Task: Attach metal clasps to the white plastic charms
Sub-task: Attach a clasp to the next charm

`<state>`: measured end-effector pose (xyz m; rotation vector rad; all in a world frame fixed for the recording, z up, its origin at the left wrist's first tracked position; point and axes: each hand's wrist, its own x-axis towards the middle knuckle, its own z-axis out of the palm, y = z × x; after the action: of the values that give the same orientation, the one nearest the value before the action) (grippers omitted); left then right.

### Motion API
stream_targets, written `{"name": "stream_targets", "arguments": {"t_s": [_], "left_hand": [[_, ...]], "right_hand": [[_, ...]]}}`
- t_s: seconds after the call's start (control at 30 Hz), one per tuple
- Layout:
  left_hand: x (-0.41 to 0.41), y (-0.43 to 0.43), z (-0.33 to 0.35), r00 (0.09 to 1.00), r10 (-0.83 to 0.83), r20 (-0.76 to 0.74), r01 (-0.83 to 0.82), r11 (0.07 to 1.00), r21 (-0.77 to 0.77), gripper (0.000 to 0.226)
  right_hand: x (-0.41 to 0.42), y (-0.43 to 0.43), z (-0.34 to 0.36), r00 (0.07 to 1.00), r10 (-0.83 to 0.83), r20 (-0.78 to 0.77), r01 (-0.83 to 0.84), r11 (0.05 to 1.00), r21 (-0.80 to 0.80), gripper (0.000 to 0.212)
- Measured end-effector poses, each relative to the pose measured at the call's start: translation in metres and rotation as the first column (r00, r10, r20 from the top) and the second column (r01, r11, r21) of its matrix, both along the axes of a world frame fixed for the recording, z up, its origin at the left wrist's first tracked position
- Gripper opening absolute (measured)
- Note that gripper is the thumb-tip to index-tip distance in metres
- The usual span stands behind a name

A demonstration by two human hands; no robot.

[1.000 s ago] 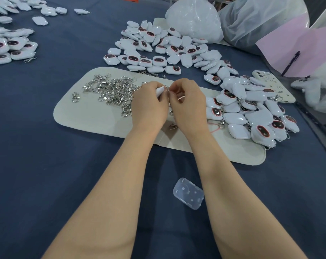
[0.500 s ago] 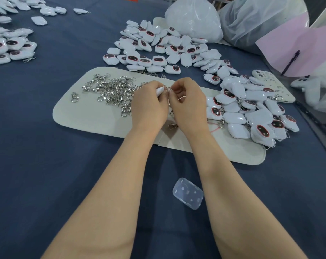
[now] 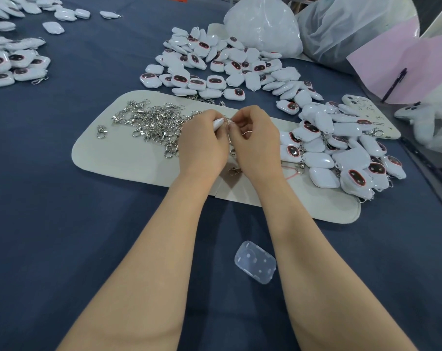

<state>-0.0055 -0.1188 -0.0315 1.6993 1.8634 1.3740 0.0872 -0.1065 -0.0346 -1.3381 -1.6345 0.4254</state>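
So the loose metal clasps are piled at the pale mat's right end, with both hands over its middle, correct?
Not quite: the head view shows the metal clasps piled at the left end of the pale mat; the left hand and right hand are over its middle.

One wide-angle camera, worn on the person's head, looked forward and down across the dark blue cloth (image 3: 62,224). It sat close: both forearms ran up from the bottom edge, and the left hand (image 3: 202,145) and right hand (image 3: 255,145) met just above mid-frame over the pale mat (image 3: 128,158). The far corners seemed bowed, likely by the lens.
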Motion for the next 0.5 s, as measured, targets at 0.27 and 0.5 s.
{"name": "stream_targets", "arguments": {"t_s": [0.27,0.5], "left_hand": [[-0.0004,-0.0006,0.0008,1.0,0.0,-0.014,0.0,1.0,-0.005,0.013],[-0.0013,-0.0005,-0.0003,1.0,0.004,-0.023,-0.005,1.0,-0.018,0.013]], "right_hand": [[0.0007,0.001,-0.0013,1.0,0.004,-0.004,-0.004,1.0,0.004,0.008],[0.0022,0.0024,-0.0019,0.997,0.077,-0.004,-0.077,0.996,-0.047,0.011]]}}
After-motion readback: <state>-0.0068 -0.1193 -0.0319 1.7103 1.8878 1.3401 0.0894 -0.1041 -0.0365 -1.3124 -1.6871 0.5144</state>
